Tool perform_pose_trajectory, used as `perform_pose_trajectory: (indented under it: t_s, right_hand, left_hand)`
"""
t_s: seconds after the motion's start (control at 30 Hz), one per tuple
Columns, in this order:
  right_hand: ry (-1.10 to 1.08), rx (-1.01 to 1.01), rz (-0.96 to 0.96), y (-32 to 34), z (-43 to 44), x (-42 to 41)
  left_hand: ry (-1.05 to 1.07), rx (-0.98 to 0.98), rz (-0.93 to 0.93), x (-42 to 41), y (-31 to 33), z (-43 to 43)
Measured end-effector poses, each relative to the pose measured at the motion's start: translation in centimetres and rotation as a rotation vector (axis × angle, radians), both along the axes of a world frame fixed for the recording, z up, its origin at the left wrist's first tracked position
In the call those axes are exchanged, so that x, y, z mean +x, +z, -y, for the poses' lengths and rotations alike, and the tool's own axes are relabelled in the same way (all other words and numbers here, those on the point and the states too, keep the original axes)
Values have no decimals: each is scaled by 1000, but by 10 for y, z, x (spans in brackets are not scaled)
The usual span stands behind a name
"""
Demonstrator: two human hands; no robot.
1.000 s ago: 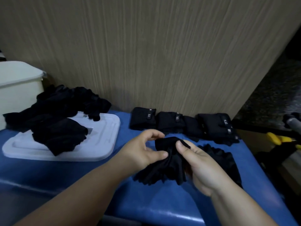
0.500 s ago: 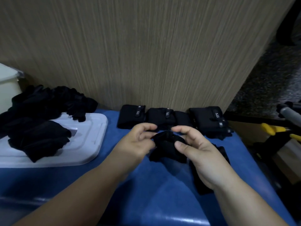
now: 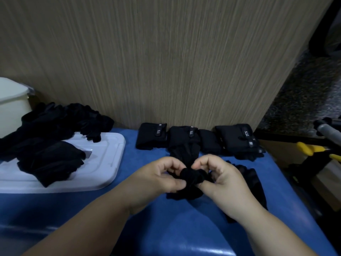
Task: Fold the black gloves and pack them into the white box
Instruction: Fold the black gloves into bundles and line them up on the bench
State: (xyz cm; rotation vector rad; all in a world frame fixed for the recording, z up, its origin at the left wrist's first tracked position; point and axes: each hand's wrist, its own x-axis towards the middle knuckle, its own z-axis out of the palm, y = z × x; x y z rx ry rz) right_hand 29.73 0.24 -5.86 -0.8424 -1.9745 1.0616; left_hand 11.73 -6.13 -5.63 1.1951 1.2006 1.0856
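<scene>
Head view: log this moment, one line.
left hand: grips black glove | right hand: grips it | folded gloves: by wall | white box: left

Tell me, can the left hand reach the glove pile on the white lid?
Probably yes, once it lets go: the left hand is pinching a glove together with the right hand. Nothing stands between it and the pile on the lid.

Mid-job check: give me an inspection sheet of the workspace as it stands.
Surface: blue table top.
Job's things: bunched glove in both hands; folded gloves in a row by the panel; loose gloves piled on the white lid; white box at far left; spare glove by the right wrist.
Clutter: yellow-handled tool off the table, right.
Hands: left hand and right hand both pinch the bunched glove.
Cables: nothing seen.
Surroundings: wood-grain panel behind; dark floor at right.
</scene>
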Motion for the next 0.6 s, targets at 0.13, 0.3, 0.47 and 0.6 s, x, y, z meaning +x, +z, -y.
perform_pose_trajectory:
  t_s: [0.13, 0.3, 0.47, 0.6]
  right_hand:
    - [52, -64, -51, 2, 1, -2]
    - [188, -165, 10, 4, 0, 1]
    - [199, -177, 80, 4, -4, 0]
    - [220, -226, 40, 1, -4, -2]
  left_hand:
    - [58, 54, -58, -2, 0, 1]
    - [182, 118, -70, -3, -3, -1]
    - [294, 162, -222, -7, -4, -1]
    - [373, 252, -413, -4, -2, 3]
